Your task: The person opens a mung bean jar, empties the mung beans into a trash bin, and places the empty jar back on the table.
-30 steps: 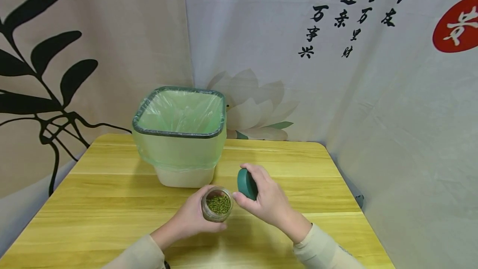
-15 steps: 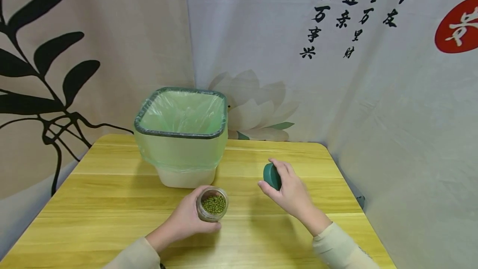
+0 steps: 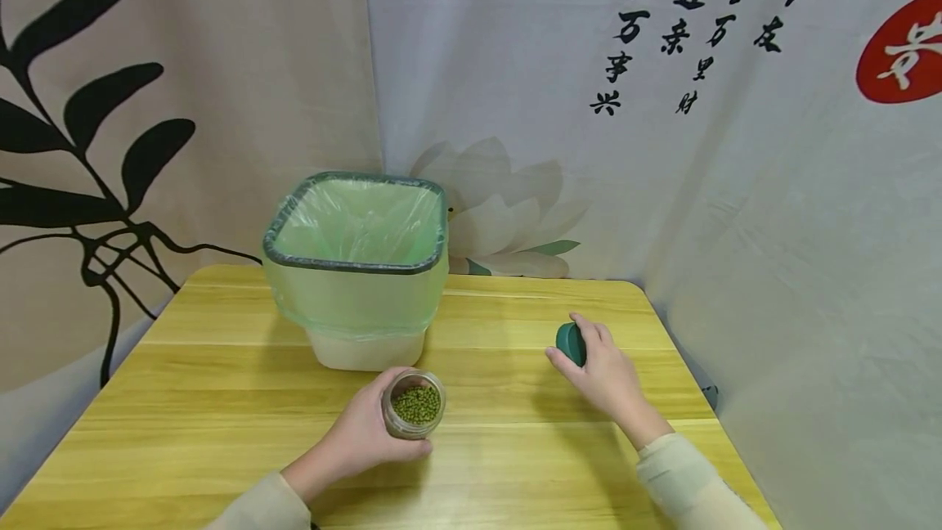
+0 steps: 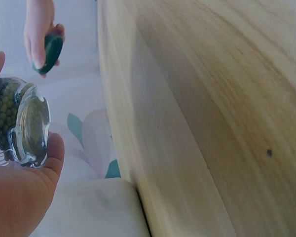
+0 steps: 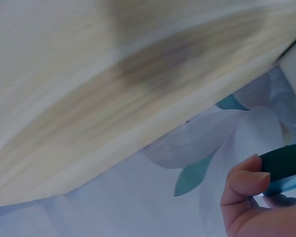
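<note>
My left hand (image 3: 368, 424) grips a clear glass jar (image 3: 414, 404) that is uncovered at the top and partly filled with small green mung beans (image 3: 416, 406). In the left wrist view the glass jar (image 4: 32, 126) lies across the palm, thumb on one side and fingers on the other. Over the right part of the table my right hand (image 3: 611, 375) pinches a dark green round lid (image 3: 571, 344) between thumb and fingers, held on edge. The right wrist view shows part of the lid (image 5: 286, 163) in the fingertips; the rest runs out of frame.
A light-coloured bin (image 3: 364, 350) lined with a green plastic bag (image 3: 353, 301) stands at the back left of the wooden table (image 3: 508, 473), just beyond the jar. A printed cloth backdrop (image 3: 508, 64) hangs behind the table and along its right side.
My right hand has moved to the right with the lid, away from the jar. My left hand has shifted slightly left with the jar.
</note>
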